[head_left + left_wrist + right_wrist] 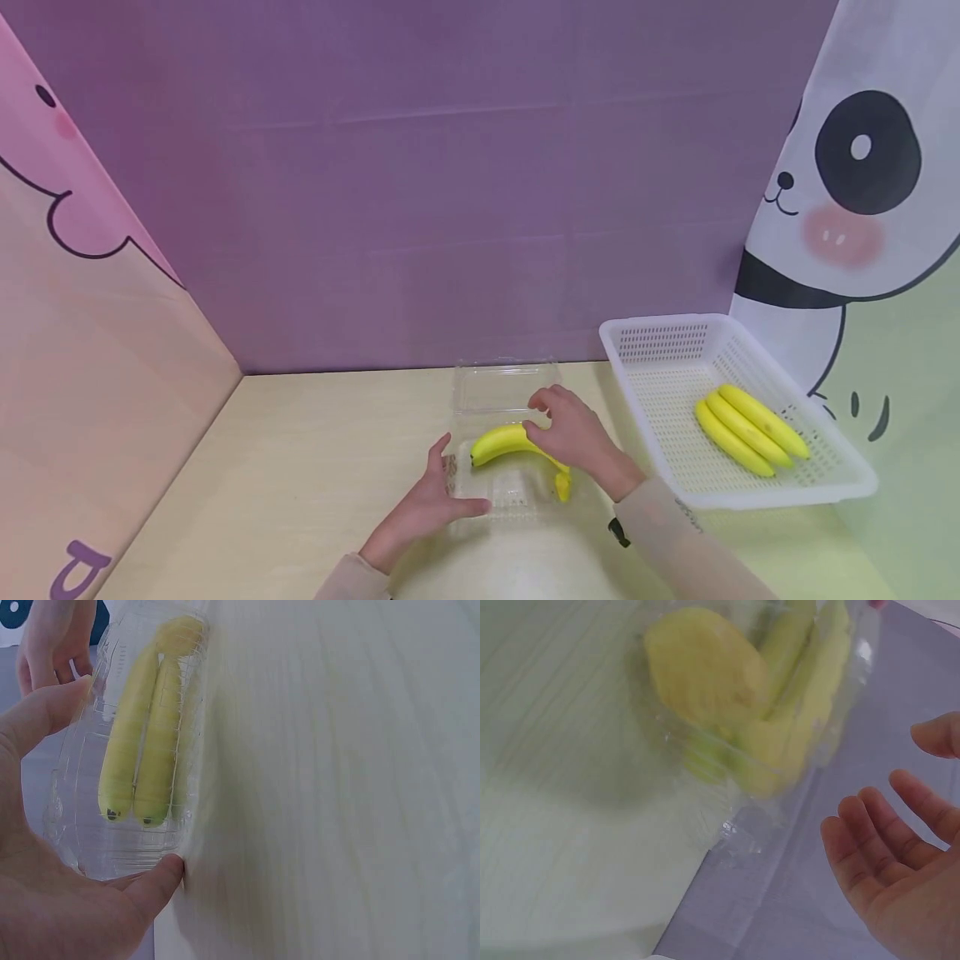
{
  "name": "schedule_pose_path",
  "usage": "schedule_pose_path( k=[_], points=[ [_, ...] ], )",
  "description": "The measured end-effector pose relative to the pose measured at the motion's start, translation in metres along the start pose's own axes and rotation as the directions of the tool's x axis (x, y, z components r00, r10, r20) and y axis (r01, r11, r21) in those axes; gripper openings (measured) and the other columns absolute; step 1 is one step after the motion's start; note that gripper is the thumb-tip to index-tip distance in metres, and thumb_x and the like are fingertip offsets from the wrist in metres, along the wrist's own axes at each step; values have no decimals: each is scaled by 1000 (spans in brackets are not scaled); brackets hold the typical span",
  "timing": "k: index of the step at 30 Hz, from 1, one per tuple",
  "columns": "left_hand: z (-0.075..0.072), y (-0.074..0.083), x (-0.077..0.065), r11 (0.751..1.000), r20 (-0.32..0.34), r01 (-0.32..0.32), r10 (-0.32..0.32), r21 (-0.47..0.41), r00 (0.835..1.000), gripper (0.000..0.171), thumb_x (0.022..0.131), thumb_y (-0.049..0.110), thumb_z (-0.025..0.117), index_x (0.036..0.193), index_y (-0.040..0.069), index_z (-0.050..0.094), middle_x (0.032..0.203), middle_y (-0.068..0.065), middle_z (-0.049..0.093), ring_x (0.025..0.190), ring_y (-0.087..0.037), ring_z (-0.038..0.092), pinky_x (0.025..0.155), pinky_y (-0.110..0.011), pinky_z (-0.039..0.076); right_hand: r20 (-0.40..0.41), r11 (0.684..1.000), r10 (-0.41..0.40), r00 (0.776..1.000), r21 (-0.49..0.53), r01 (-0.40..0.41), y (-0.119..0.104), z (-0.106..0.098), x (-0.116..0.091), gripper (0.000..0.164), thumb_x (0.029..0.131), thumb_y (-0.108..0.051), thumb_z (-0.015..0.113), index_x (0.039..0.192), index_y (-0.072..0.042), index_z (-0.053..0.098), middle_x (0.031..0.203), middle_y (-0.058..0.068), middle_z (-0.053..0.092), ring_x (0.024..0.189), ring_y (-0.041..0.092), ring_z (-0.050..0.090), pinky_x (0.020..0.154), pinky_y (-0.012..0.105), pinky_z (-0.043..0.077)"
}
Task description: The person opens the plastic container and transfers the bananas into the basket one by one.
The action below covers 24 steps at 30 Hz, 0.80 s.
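A clear plastic clamshell box (510, 500) lies on the table with its lid (504, 389) folded back behind it. Yellow bananas (508, 439) lie in the base; the left wrist view shows two bananas (124, 757) side by side through the plastic. My left hand (431, 500) grips the box's left end, thumb along the near edge and fingers at the far corner. Over the right end of the bananas is my right hand (566, 429), its fingers loosely bent. In the right wrist view that hand (907, 862) holds nothing, its thumb apart from the fingers.
To the right stands a white perforated basket (652, 400) with three more bananas (750, 429) in it. A purple backdrop (450, 208) rises behind the table (315, 467). Printed cartoon panels flank both sides, with a panda (832, 267) on the right one.
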<state>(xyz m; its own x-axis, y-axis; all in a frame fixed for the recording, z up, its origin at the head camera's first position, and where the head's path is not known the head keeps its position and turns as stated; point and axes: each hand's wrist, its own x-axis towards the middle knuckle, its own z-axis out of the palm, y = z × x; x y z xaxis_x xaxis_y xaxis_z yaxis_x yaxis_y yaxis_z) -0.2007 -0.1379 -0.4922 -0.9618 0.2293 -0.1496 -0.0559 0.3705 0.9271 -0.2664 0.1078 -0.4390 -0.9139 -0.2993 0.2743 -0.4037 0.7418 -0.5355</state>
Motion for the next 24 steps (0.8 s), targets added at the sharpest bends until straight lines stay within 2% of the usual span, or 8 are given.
schedule_pose_path(
  k=[8,14,24],
  points=[
    [0,-2,2,1000,0,-7,7,1,1000,125,77,28,90,161,9,-1,157,-40,21,147,-51,24,112,-67,28,63,1000,-2,998,-30,4,3,11,3,25,90,-25,69,109,-8,68,107,10,64,99,26,61,79,44,52],
    [-1,-3,2,1000,6,-10,10,-8,1000,125,78,27,90,161,10,-1,158,-40,19,148,-51,21,112,-66,28,117,998,17,993,-63,-10,4,18,4,28,91,-26,71,111,-7,68,107,7,63,102,27,59,81,45,53],
    [-1,-1,1,1000,6,-20,20,0,1000,126,77,28,90,161,10,-1,157,-41,21,145,-54,26,111,-67,30,157,994,30,987,-105,-13,6,30,5,29,89,-24,74,112,-8,67,103,5,63,95,25,57,79,43,53]
  ],
)
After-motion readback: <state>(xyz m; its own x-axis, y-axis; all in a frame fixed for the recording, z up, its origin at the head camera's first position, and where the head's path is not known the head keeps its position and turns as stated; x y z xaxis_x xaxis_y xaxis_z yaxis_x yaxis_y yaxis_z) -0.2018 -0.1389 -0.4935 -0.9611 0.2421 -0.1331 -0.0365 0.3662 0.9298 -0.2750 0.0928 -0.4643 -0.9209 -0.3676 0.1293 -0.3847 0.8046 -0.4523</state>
